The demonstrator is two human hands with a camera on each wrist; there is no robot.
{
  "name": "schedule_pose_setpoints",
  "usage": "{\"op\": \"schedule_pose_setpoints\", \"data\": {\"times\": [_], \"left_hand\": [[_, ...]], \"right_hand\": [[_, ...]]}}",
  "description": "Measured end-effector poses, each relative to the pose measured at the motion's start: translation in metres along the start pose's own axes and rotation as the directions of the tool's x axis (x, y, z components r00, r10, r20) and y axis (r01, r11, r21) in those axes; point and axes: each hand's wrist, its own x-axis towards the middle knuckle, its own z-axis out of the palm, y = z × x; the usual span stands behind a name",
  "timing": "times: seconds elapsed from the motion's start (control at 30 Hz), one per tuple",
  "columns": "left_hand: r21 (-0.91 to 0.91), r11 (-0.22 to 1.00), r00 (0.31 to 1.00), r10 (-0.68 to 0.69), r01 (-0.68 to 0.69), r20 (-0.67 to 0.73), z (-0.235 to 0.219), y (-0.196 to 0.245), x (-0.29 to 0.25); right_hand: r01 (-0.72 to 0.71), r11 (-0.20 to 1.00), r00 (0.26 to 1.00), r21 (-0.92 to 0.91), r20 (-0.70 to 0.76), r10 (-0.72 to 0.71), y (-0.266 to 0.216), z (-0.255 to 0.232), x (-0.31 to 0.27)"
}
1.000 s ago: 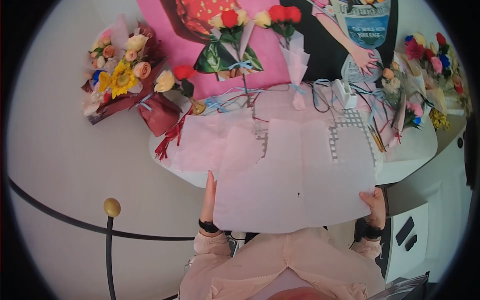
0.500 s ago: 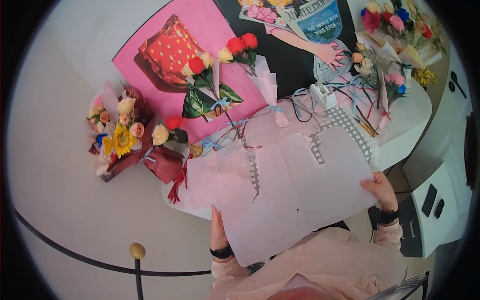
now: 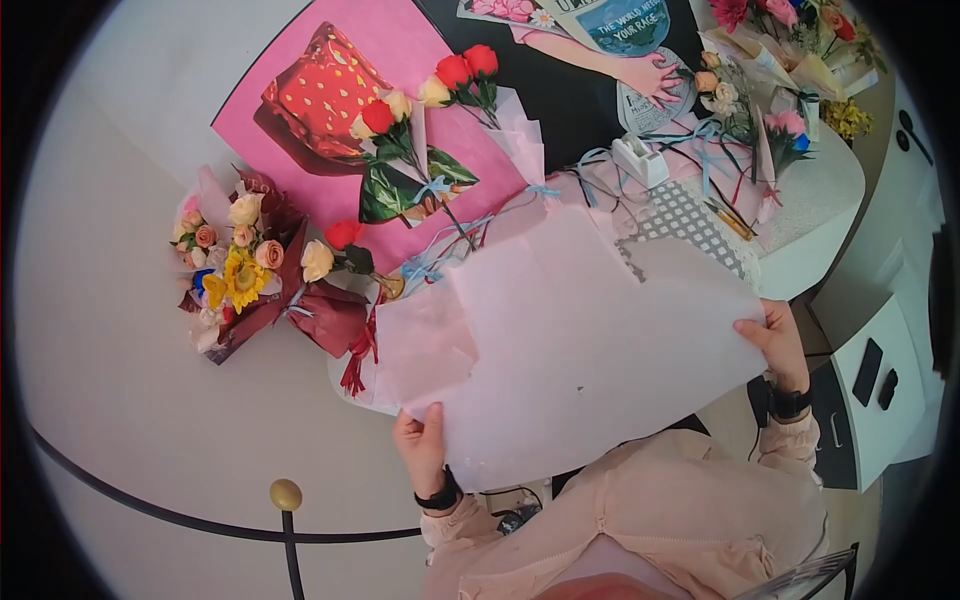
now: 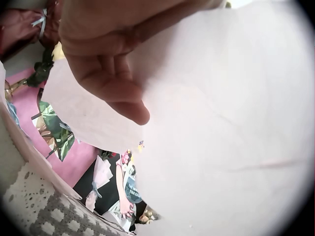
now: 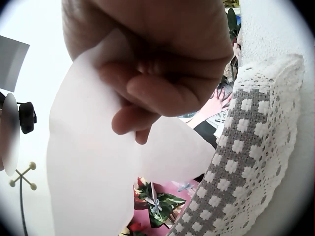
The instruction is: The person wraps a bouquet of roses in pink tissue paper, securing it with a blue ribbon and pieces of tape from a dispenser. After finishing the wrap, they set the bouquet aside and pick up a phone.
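Note:
A large sheet of pale pink wrapping paper (image 3: 610,350) spans both hands above the table's front edge. At its near left corner my left hand (image 3: 422,445) pinches the edge, thumb on top. My right hand (image 3: 778,345) grips the right edge. In the left wrist view, the curled fingers (image 4: 108,93) lie against the paper (image 4: 236,118). The right wrist view shows the paper (image 5: 88,157) bent up between thumb and curled fingers. A small dark mark shows near the sheet's middle. Another pink sheet (image 3: 425,330) lies at left, partly covered.
A grey-and-white checked cloth (image 3: 690,225) covers part of the table. Behind it are a white tape dispenser (image 3: 640,160), tangled ribbons (image 3: 425,262) and small wrapped roses (image 3: 515,130). A big bouquet (image 3: 245,265) stands at left, more flowers (image 3: 790,50) at far right.
The head view has turned. The sheet has risen and shifted, covering more of the checked cloth. My left fingers now curl at its edge, where they were straighter before; my right hand has moved forward.

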Motion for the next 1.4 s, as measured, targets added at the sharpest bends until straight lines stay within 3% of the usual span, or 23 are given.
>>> {"op": "schedule_pose_setpoints", "data": {"times": [0.1,0.2,0.4,0.5,0.6,0.7,0.8,0.9,1.0,1.3,1.4], "left_hand": [[0.06,0.994,0.995,-0.089,0.091,-0.034,0.001,-0.008,0.015],[0.021,0.993,0.992,-0.119,0.118,0.048,-0.003,-0.029,0.031],[0.045,0.997,0.991,-0.06,0.054,0.121,0.001,-0.034,0.043],[0.126,0.992,0.992,-0.033,0.017,0.125,-0.004,-0.042,0.05],[0.277,0.944,0.982,0.152,-0.178,0.114,-0.009,-0.041,0.045],[0.263,0.934,0.969,0.215,-0.24,0.121,-0.007,-0.052,0.053],[0.265,0.964,0.999,0.032,-0.037,0.022,-0.004,-0.058,0.056],[0.272,0.959,0.991,-0.108,0.081,0.085,-0.009,-0.052,0.058],[0.129,0.988,0.988,-0.096,0.08,0.122,0.0,-0.036,0.059],[0.044,0.974,0.948,-0.228,0.224,0.223,-0.005,-0.015,0.017],[0.236,0.941,0.926,-0.298,0.244,0.232,-0.011,-0.021,0.001]], "right_hand": [[-0.076,0.996,0.997,0.05,0.02,0.075,-0.001,0.007,0.009],[-0.142,0.988,0.99,0.066,0.035,0.14,0.01,0.013,0.018],[-0.191,0.978,0.981,0.083,0.033,0.189,0.022,0.017,0.023],[-0.208,0.974,0.978,0.087,0.017,0.208,0.03,0.018,0.026],[-0.175,0.978,0.984,0.116,-0.025,0.179,0.034,0.021,0.027],[-0.176,0.975,0.982,0.138,-0.044,0.184,0.036,0.023,0.028],[-0.191,0.971,0.979,0.144,-0.043,0.199,0.042,0.023,0.029],[-0.187,0.968,0.977,0.165,-0.073,0.201,0.044,0.026,0.03],[-0.169,0.972,0.976,0.162,-0.107,0.188,0.048,0.029,0.03],[-0.103,0.978,0.978,0.182,-0.163,0.133,0.052,0.034,0.029],[-0.152,0.972,0.969,0.181,-0.165,0.183,0.048,0.039,0.028]]}}
